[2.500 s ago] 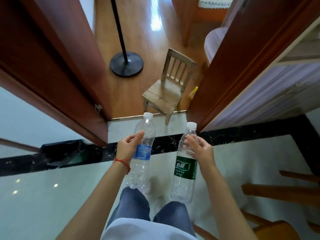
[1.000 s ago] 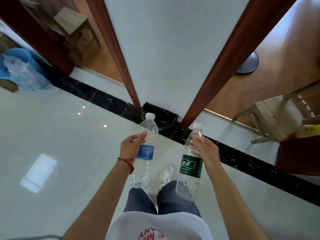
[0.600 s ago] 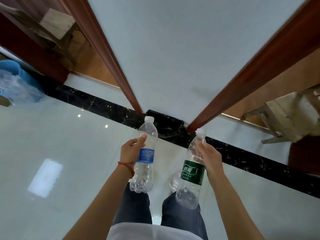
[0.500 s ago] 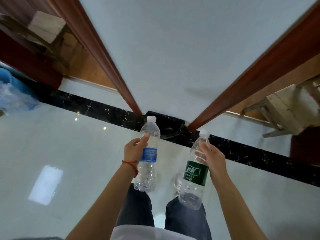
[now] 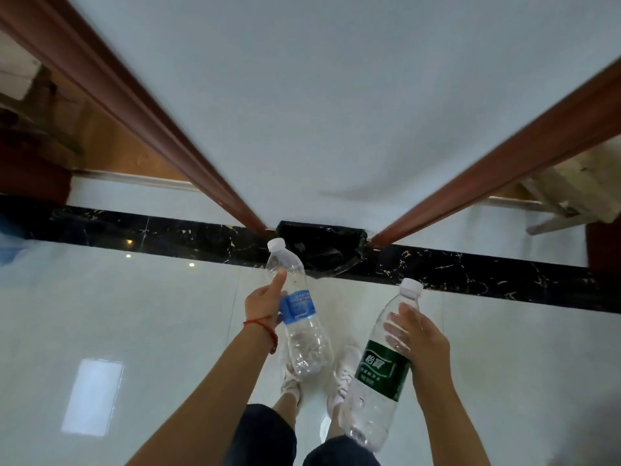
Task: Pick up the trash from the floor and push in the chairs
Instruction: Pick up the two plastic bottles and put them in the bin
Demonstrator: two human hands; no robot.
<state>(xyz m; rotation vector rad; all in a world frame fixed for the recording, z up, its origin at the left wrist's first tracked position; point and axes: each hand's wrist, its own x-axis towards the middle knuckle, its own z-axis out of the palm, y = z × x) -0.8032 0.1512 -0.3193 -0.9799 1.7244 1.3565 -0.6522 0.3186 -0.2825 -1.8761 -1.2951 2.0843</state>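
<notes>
The left hand [image 5: 263,302] is clamped on a clear blue-labelled plastic bottle [image 5: 299,314], the right hand [image 5: 420,341] on a clear green-labelled one [image 5: 379,371]. The black-lined bin [image 5: 322,243], farther off before, now sits just beyond the left hand: dropping the bottles looks imminent.

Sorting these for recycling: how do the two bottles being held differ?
The blue-label bottle, in the left hand, looks slimmer; the green-label bottle, in the right hand, looks larger. The first leans left, the second right. Both are clear plastic, white-capped and look empty.
</notes>
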